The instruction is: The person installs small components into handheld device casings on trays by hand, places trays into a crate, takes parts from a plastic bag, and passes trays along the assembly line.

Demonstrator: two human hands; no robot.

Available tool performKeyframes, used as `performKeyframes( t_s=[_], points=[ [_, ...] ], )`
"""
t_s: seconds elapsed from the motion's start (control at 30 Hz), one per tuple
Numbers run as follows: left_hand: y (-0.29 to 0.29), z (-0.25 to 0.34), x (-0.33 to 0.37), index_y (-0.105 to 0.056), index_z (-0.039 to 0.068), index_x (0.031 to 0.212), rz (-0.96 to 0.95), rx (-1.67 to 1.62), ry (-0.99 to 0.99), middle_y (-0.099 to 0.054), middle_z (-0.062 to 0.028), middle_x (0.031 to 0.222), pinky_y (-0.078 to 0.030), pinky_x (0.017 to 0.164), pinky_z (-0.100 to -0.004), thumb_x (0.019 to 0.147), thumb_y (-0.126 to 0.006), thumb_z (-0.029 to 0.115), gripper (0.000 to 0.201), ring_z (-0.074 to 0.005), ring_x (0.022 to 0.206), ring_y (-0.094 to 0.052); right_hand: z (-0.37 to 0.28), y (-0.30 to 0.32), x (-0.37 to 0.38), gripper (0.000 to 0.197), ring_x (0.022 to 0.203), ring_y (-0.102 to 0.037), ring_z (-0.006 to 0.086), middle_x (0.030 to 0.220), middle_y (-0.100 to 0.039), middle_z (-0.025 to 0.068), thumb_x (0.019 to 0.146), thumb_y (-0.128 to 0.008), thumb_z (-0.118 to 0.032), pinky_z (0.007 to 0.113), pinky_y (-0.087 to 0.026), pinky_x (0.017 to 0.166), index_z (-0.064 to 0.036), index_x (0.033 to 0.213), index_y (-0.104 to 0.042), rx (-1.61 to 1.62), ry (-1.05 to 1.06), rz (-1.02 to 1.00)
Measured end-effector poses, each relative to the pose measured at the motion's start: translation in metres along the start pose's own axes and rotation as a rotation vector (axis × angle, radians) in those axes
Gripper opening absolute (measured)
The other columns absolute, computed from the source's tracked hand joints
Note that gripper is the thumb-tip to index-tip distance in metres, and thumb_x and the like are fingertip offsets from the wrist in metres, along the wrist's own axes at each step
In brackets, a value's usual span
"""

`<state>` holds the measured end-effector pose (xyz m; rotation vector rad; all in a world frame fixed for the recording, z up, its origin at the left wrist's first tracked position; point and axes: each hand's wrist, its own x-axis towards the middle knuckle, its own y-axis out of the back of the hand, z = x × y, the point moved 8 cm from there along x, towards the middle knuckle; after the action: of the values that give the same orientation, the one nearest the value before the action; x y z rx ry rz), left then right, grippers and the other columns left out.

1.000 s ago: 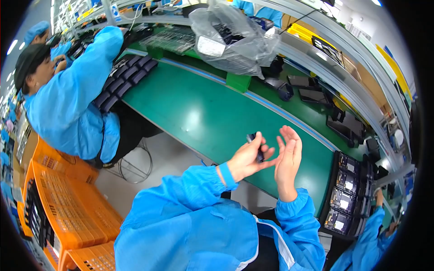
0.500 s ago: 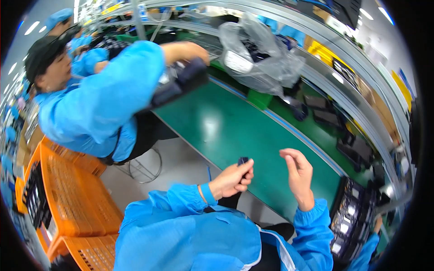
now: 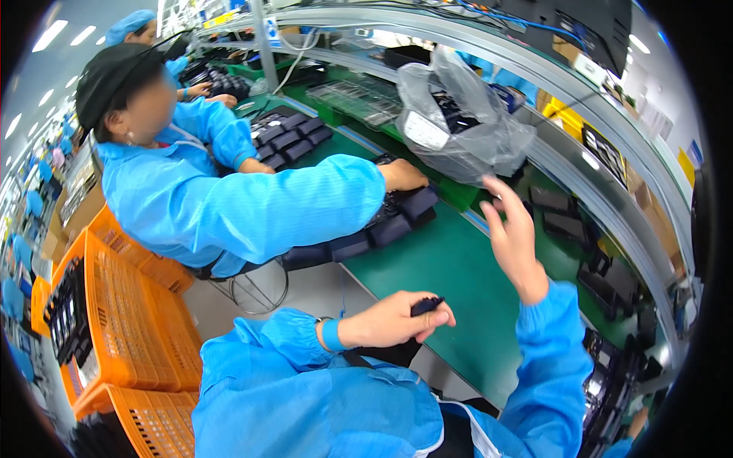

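My left hand (image 3: 393,317) is closed around a small black plastic piece (image 3: 427,305), whose end sticks out between thumb and fingers. My fingers hide the rest of it, so its exact kind cannot be made out. My right hand (image 3: 513,235) is raised over the far edge of the green bench (image 3: 458,290), thumb and fingers apart with nothing in them. Just beyond its fingertips hangs a grey plastic bag (image 3: 496,141) of dark parts. To the left, a co-worker's hand (image 3: 403,175) rests at a tray of black blocks (image 3: 389,231) on the bench.
A second tray of black blocks (image 3: 294,137) lies by the co-worker (image 3: 175,175). Orange crates (image 3: 141,320) stand at my left. Metal shelf rails (image 3: 565,156) run along the bench's far side, with dark flat parts (image 3: 561,225) below. Another dark tray (image 3: 599,374) sits at my right.
The co-worker's tray has come down from the air onto the bench. My right hand has moved up and away toward the bag. My left hand, still holding the black piece, has shifted slightly right and nearer.
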<state>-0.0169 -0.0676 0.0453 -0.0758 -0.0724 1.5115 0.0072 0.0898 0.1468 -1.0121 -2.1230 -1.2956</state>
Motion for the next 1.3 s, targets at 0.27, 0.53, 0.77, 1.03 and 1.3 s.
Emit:
performKeyframes(
  t_s=[0.27, 0.53, 0.77, 1.03, 1.3],
  points=[
    [0.112, 0.031, 0.041, -0.045, 0.001, 0.118, 0.537, -0.372, -0.136, -0.059, -0.0093, 0.098, -0.027, 0.04, -0.0174, 0.091, -0.047, 0.02, 0.033, -0.0027, 0.045, -0.032, 0.044, -0.071, 0.101, 0.049, 0.105, -0.048, 0.0313, 0.111, -0.053, 0.0139, 0.072, -0.065, -0.014, 0.039, -0.042, 0.086, -0.0037, 0.117, -0.047, -0.536, 0.257, -0.062],
    [0.195, 0.003, 0.126, -0.038, 0.021, 0.106, 0.89, -0.793, -0.3, -0.058, -0.0125, 0.104, -0.027, 0.04, -0.0196, 0.092, -0.046, 0.02, 0.016, -0.0059, 0.046, -0.03, 0.062, -0.054, 0.157, 0.007, 0.081, -0.056, 0.027, 0.075, -0.058, 0.0069, 0.077, -0.055, -0.015, 0.039, -0.045, 0.068, -0.0117, 0.078, -0.062, -0.696, 0.263, 0.049],
    [0.212, 0.032, 0.184, -0.041, 0.022, 0.093, 0.759, -0.689, -0.182, -0.06, -0.0123, 0.102, -0.027, 0.04, -0.0187, 0.092, -0.047, 0.018, 0.007, -0.0059, 0.047, -0.03, 0.082, -0.03, 0.162, 0.007, 0.081, -0.055, 0.0265, 0.077, -0.058, 0.0061, 0.076, -0.058, -0.015, 0.039, -0.044, 0.069, -0.0096, 0.079, -0.061, -0.544, 0.164, 0.256],
    [0.223, 0.018, 0.132, -0.045, 0.009, 0.094, 0.861, -0.692, -0.306, -0.06, -0.0095, 0.086, -0.025, 0.037, -0.0201, 0.09, -0.047, 0.017, 0.009, -0.0045, 0.043, -0.029, 0.047, -0.044, 0.11, 0.011, 0.081, -0.053, 0.0222, 0.078, -0.055, 0.0029, 0.068, -0.061, -0.012, 0.036, -0.041, 0.073, -0.0102, 0.08, -0.061, -0.545, 0.532, -0.004],
    [0.196, 0.13, 0.112, -0.057, -0.002, 0.1, 0.658, 0.036, -0.365, -0.063, -0.0099, 0.088, -0.027, 0.035, -0.0193, 0.087, -0.05, 0.015, 0.023, -0.0027, 0.04, -0.035, 0.047, -0.064, 0.125, 0.01, 0.092, -0.056, 0.0242, 0.089, -0.063, 0.0075, 0.076, -0.058, -0.014, 0.038, -0.043, 0.079, -0.0045, 0.074, -0.061, -0.43, 0.531, -0.194]
  ],
)
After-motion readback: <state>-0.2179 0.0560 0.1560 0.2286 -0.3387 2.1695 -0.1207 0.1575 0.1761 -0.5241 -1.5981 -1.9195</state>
